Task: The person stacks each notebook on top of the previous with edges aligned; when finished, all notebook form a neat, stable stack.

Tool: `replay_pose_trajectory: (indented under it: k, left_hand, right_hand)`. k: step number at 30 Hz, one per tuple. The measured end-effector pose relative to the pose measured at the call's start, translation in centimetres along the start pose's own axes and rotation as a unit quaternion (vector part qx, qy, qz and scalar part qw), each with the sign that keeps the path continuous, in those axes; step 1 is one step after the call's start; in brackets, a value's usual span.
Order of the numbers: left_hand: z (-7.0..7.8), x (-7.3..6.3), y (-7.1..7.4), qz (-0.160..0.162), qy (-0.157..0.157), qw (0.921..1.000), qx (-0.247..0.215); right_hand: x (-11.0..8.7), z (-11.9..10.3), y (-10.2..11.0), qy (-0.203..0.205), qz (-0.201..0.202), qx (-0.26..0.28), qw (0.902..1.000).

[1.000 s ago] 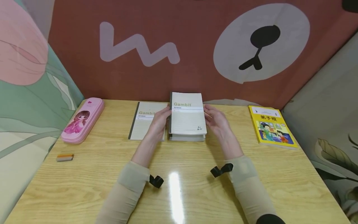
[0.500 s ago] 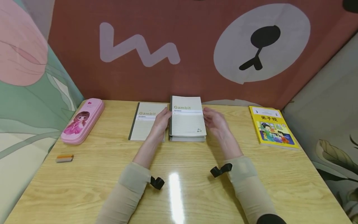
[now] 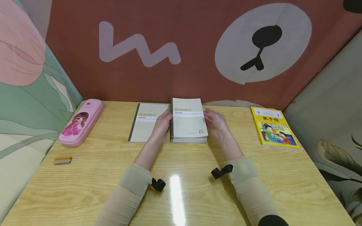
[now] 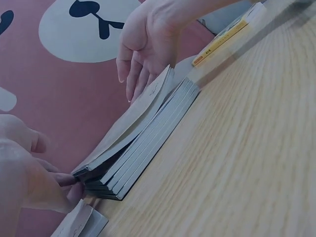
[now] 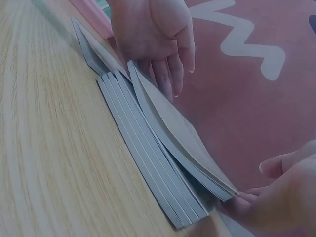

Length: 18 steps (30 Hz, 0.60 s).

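Observation:
In the head view, a stack of notebooks (image 3: pixel 189 140) stands at the back middle of the table, and the top notebook (image 3: pixel 188 122) has a pale "Gambit" cover. Both wrist views show the top one bowed, with a dark gap beneath it. My left hand (image 3: pixel 161 123) has its fingertips along the dark spine side, thumb raised off the cover. Opposite it, my right hand (image 3: pixel 217 123) touches the right side with extended fingertips, its thumb also free. A single Gambit notebook (image 3: pixel 144 128) lies flat to the left, partly covered by my left hand.
A pink pencil case (image 3: pixel 82 122) lies at the back left, with a small orange-and-grey eraser-like block (image 3: pixel 63 160) in front of it. Far right is a yellow book (image 3: pixel 275 128). A reddish patterned wall (image 3: pixel 192 78) rises right behind the table.
The top notebook has come down between my hands onto the stack, and its front edge now sits closer to those below. Both hands stay at its sides.

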<state>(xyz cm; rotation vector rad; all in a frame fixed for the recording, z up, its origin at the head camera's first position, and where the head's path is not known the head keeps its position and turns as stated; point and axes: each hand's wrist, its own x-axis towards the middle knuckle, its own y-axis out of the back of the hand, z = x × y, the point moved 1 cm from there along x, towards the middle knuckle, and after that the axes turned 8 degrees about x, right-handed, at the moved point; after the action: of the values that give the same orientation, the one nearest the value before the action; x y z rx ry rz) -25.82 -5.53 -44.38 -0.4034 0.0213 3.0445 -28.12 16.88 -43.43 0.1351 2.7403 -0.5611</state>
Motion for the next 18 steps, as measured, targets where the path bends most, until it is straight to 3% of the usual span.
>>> replay_pose_trajectory:
  k: [18]
  left_hand:
    - [-0.37, -0.12, -0.30, -0.020, 0.016, 0.9979, 0.059]
  right_hand:
    - [-0.24, -0.06, -0.13, 0.011, 0.006, -0.044, 0.9990]
